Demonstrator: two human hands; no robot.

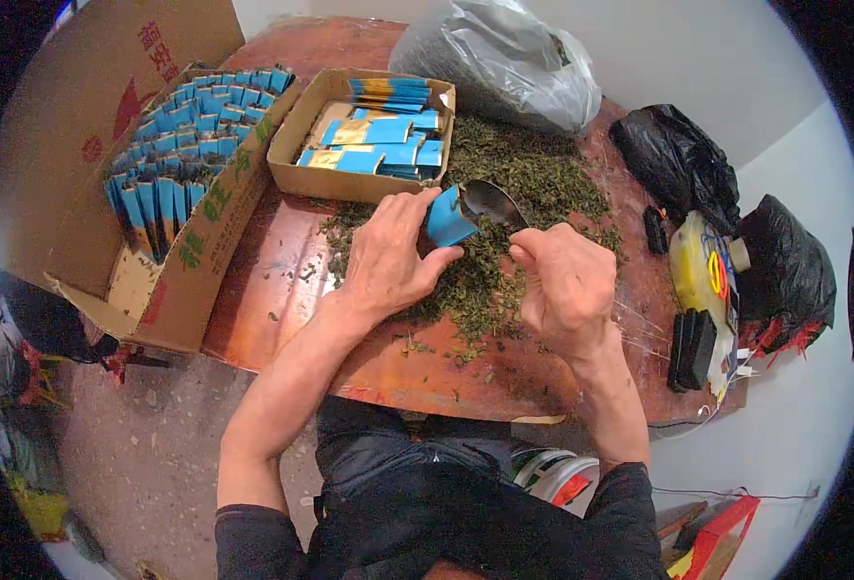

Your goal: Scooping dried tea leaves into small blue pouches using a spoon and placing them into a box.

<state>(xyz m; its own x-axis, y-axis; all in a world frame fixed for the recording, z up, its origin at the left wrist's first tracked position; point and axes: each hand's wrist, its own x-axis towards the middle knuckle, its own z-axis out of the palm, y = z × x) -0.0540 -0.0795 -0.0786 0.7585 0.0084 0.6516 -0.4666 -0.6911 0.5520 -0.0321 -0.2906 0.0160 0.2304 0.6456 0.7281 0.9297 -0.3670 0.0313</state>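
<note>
My left hand (390, 257) grips a small blue packet (450, 220), its mouth turned towards the right. In my right hand (568, 283) is the handle of a metal spoon (495, 201). The spoon's dark bowl lies right beside the packet's mouth; whether leaves are in it I cannot tell. Beneath both hands a heap of dried green leaves (535, 170), like loose tea, spreads over the reddish wooden table (289, 290). Behind my left hand a shallow cardboard box (354, 190) holds flat blue-and-gold packets (369, 132).
At the left, a large carton (213, 268) holds rows of upright blue packets (180, 138). A clear plastic bag (499, 65) of leaves stands behind the heap. Black plastic bags (677, 156), a yellow container (690, 250) and black cases (691, 350) line the right side. A bucket (557, 475) sits below the table edge.
</note>
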